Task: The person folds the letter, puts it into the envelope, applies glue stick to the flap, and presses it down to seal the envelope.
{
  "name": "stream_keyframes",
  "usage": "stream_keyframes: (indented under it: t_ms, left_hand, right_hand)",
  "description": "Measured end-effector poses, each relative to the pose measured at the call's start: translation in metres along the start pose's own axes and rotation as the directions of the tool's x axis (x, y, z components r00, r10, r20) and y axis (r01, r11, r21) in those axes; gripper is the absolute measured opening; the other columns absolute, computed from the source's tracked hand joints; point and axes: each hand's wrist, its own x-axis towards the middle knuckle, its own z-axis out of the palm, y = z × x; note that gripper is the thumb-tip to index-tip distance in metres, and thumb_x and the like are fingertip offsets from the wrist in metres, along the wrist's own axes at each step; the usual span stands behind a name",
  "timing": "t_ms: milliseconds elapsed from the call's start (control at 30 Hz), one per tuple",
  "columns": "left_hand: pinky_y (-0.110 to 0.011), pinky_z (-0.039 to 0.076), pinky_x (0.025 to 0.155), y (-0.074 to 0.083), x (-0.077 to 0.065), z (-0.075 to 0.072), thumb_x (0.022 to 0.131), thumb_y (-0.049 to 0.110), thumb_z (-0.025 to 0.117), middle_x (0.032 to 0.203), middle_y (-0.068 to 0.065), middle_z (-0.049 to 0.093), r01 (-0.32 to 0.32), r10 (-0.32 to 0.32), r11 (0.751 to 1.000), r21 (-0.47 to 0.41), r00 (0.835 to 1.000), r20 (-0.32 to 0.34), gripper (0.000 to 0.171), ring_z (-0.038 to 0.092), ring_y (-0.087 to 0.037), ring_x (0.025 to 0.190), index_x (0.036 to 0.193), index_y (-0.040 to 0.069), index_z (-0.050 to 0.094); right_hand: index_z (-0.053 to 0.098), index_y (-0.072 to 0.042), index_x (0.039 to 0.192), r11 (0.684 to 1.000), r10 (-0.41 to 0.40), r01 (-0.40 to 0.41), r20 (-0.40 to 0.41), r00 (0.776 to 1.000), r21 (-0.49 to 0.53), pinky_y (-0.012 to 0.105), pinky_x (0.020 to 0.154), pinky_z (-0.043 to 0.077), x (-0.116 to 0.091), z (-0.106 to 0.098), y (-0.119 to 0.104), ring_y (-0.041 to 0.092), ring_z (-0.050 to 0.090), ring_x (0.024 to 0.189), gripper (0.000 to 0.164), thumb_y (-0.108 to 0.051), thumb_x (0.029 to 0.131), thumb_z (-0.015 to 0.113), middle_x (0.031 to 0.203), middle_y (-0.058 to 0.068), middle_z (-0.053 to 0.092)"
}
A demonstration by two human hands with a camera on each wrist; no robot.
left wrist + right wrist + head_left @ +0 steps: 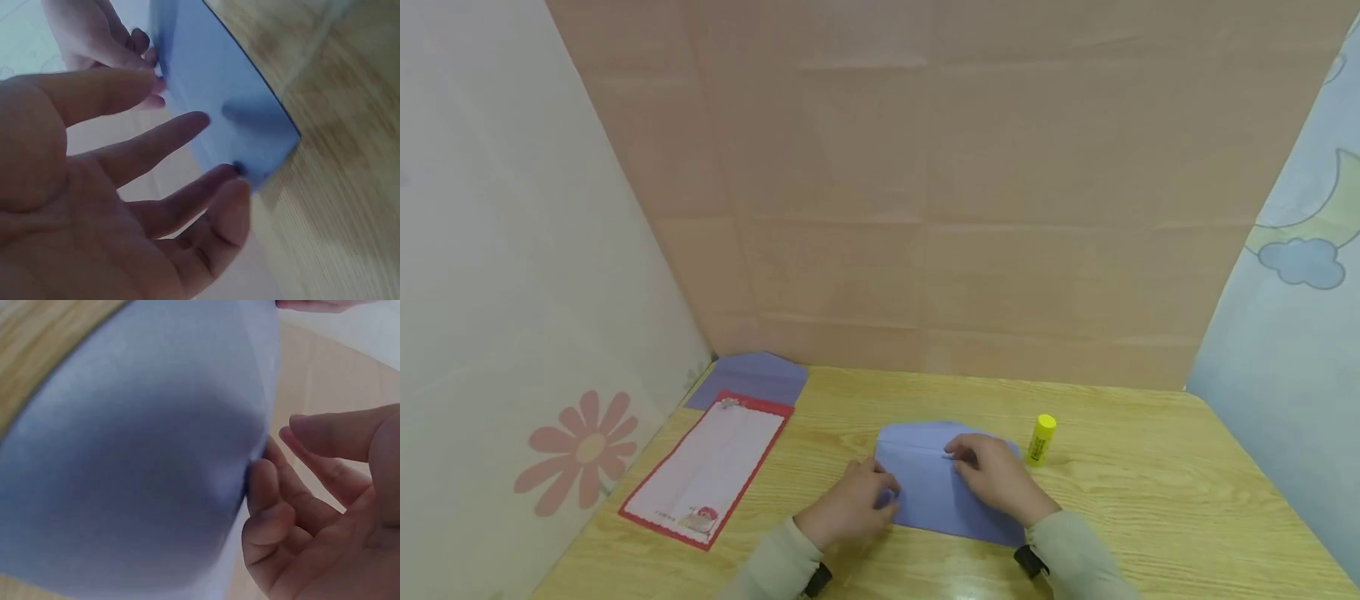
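Blue-violet envelope (925, 496): smooth, matt paper, broad and four-sided with a shallow tapering flap along its far edge; it lies on the table in front of the person, between the hands.
Tabletop (1187, 500): pale yellow, streaked with wood grain.
Glue stick (1041, 440): a small yellow cylinder with dark lettering, upright just beyond the envelope's right side.
Red-bordered sheet (707, 467): white and oblong inside a wavy red edge, little drawings at two corners, over to the left.
Second envelope (760, 379): violet paper with a tapered far edge, meeting the sheet's far end.
Left wrist's view: shows what the head view hides, the left palm and a crisp envelope corner against the grain.
Right wrist's view: brings out a broad soft shadow across the paper.
Left hand (853, 504): at the envelope's left edge, fingers spread and loosely bent, thumb apart.
Right hand (996, 479): reaches over the envelope towards the flap, fingers bent, some seemingly against the paper; whether they pinch it, I cannot tell.
Sleeves (782, 562): pale cloth, both forearms angled inward.
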Motion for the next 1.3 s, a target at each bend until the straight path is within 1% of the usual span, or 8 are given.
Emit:
stream_keyframes:
  t_ms: [133, 333, 533, 767, 967, 1100, 1167, 1300]
  left_hand:
    - [-0.032, 0.046, 0.081, 0.005, -0.002, 0.005, 0.091, 0.025, 0.07, 0.106, -0.004, 0.057, 0.025, -0.031, 0.994, 0.104, 0.998, 0.052, 0.022, 0.046, -0.02, 0.095, 0.104, 0.008, 0.073]
    - [-0.031, 0.045, 0.08, 0.008, -0.005, 0.009, 0.088, 0.028, 0.072, 0.102, -0.003, 0.056, 0.043, -0.058, 0.983, 0.177, 0.995, 0.076, 0.029, 0.046, -0.018, 0.092, 0.106, 0.006, 0.074]
    - [-0.031, 0.044, 0.078, 0.009, -0.003, 0.009, 0.088, 0.029, 0.072, 0.102, -0.003, 0.056, 0.068, -0.084, 0.978, 0.196, 0.994, 0.076, 0.032, 0.045, -0.018, 0.09, 0.109, 0.006, 0.074]
    - [-0.034, 0.047, 0.076, 0.01, 0.001, 0.009, 0.087, 0.03, 0.073, 0.109, -0.007, 0.06, 0.113, -0.128, 0.973, 0.203, 0.99, 0.063, 0.035, 0.047, -0.02, 0.093, 0.113, 0.007, 0.074]
    - [-0.033, 0.048, 0.079, 0.007, 0.001, 0.009, 0.087, 0.027, 0.073, 0.111, -0.008, 0.061, 0.101, -0.111, 0.977, 0.187, 0.993, 0.042, 0.035, 0.046, -0.02, 0.092, 0.114, 0.004, 0.073]
    - [-0.031, 0.047, 0.08, 0.005, 0.003, 0.007, 0.088, 0.024, 0.071, 0.112, -0.007, 0.06, 0.093, -0.103, 0.984, 0.153, 0.993, 0.056, 0.034, 0.044, -0.019, 0.092, 0.115, 0.003, 0.072]
    - [-0.031, 0.047, 0.079, 0.004, 0.004, 0.006, 0.088, 0.024, 0.071, 0.112, -0.007, 0.06, 0.091, -0.099, 0.985, 0.145, 0.994, 0.054, 0.033, 0.044, -0.018, 0.092, 0.114, 0.003, 0.072]
    - [-0.032, 0.047, 0.08, 0.001, 0.005, 0.006, 0.088, 0.024, 0.071, 0.113, -0.007, 0.06, 0.081, -0.087, 0.986, 0.143, 0.996, 0.031, 0.032, 0.046, -0.019, 0.093, 0.114, 0.004, 0.072]
  right_hand:
    - [0.073, -0.009, 0.102, 0.999, 0.005, -0.006, 0.032, 0.999, 0.033, 0.028, 0.07, 0.051, 0.001, 0.001, 0.004, 0.008, 0.06, 0.078, 0.017, -0.001, 0.088, 0.067, 0.093, -0.001, 0.072]
    - [0.073, -0.007, 0.099, 0.999, 0.016, -0.02, 0.093, 0.995, 0.038, 0.027, 0.07, 0.052, -0.003, -0.001, 0.005, 0.009, 0.061, 0.079, 0.015, 0.0, 0.087, 0.066, 0.094, -0.001, 0.072]
    - [0.073, -0.007, 0.097, 1.0, 0.021, -0.022, 0.118, 0.993, 0.006, 0.026, 0.068, 0.051, -0.007, -0.006, 0.001, 0.009, 0.061, 0.077, 0.012, -0.003, 0.086, 0.068, 0.091, -0.002, 0.071]
    - [0.073, -0.007, 0.096, 1.0, -0.009, 0.012, 0.138, 0.99, -0.023, 0.038, 0.08, 0.055, -0.009, -0.006, 0.0, 0.02, 0.068, 0.089, 0.011, -0.006, 0.086, 0.071, 0.092, -0.001, 0.072]
    - [0.074, -0.008, 0.096, 1.0, -0.012, 0.015, 0.157, 0.987, -0.022, 0.043, 0.083, 0.055, -0.011, -0.004, 0.001, 0.024, 0.069, 0.093, 0.01, -0.007, 0.087, 0.071, 0.094, 0.001, 0.073]
    - [0.074, -0.008, 0.097, 1.0, 0.008, -0.006, 0.142, 0.99, -0.018, 0.044, 0.084, 0.055, -0.011, -0.004, 0.002, 0.024, 0.068, 0.095, 0.01, -0.007, 0.087, 0.07, 0.095, 0.0, 0.073]
    - [0.074, -0.009, 0.096, 1.0, 0.02, -0.02, 0.104, 0.994, -0.003, 0.044, 0.084, 0.055, -0.011, -0.005, 0.001, 0.024, 0.069, 0.096, 0.011, -0.005, 0.088, 0.068, 0.096, 0.0, 0.073]
    - [0.074, -0.009, 0.095, 0.995, 0.094, -0.091, -0.061, 0.994, 0.051, 0.036, 0.076, 0.055, -0.012, -0.011, -0.002, 0.02, 0.067, 0.09, 0.015, 0.0, 0.088, 0.063, 0.096, 0.001, 0.072]
